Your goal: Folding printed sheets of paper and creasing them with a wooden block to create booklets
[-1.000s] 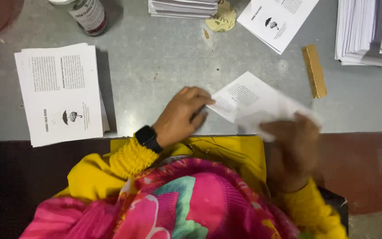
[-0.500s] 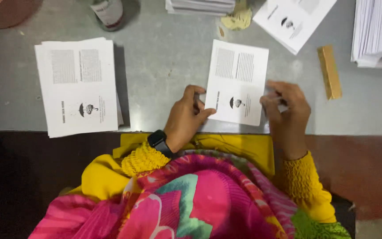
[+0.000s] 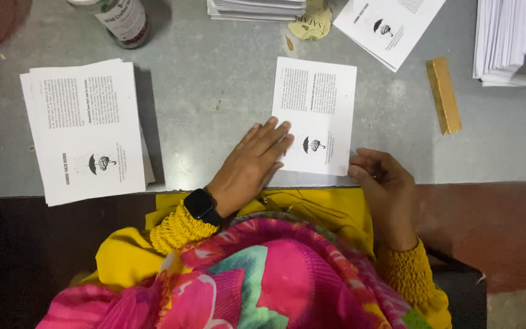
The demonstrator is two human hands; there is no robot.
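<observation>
A folded white leaflet with printed text blocks and a small dark emblem lies flat on the grey bench, close to its near edge, its long axis running away from the person. The left hand lies flat and open, fingertips pressing the leaflet's near left edge. The right hand sits just off the near right corner, fingers loosely curled, holding nothing. The left hand is the nearer. Toward the bench's left end lies a stack of matching leaflets; toward the right, a small wooden block; along the far edge, a bottle and more paper stacks.
</observation>
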